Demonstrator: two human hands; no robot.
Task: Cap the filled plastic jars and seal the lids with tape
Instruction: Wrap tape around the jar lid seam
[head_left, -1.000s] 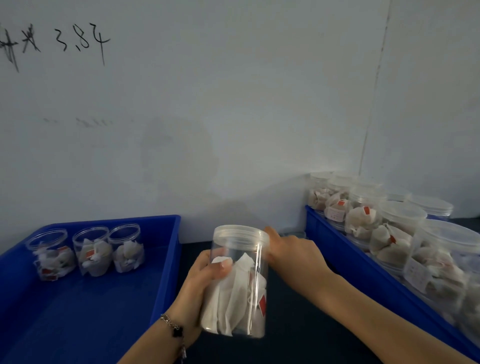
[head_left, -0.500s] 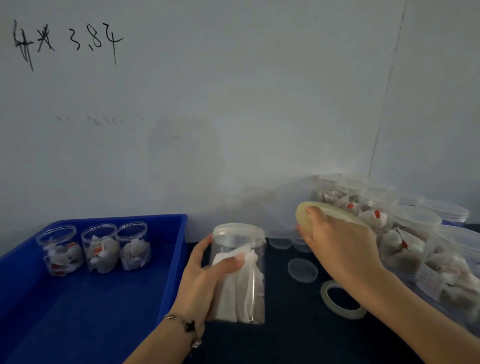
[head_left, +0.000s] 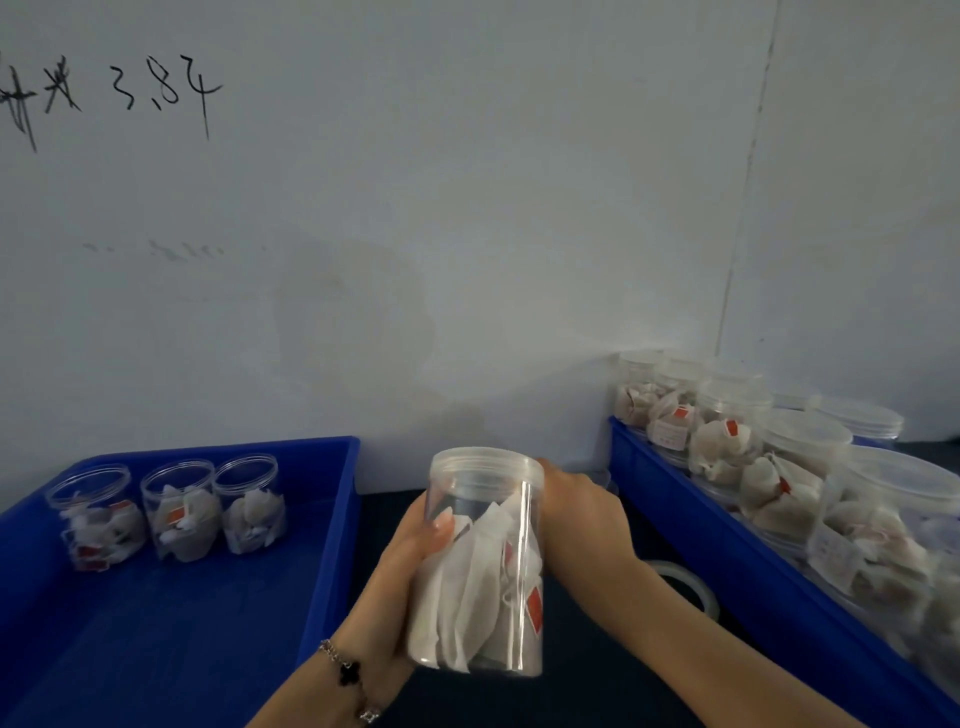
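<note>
Your left hand grips jar upright; right hand behind its lid, finger state hidden; tape roll lies right of jar.

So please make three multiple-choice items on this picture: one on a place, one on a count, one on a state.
1. Where does the tape roll lie?
A. in the left tray
B. on the dark table, between the right forearm and the right tray
C. on a jar lid

2. How many jars stand in the left tray?
A. two
B. three
C. five

3. What is the state of the held jar?
A. open, no lid
B. lying on the table
C. capped, gripped by the left hand

Key:
1 B, the ring rests on the table beside the right tray.
2 B, three stand in a row.
3 C, a clear lid sits on top.
</note>
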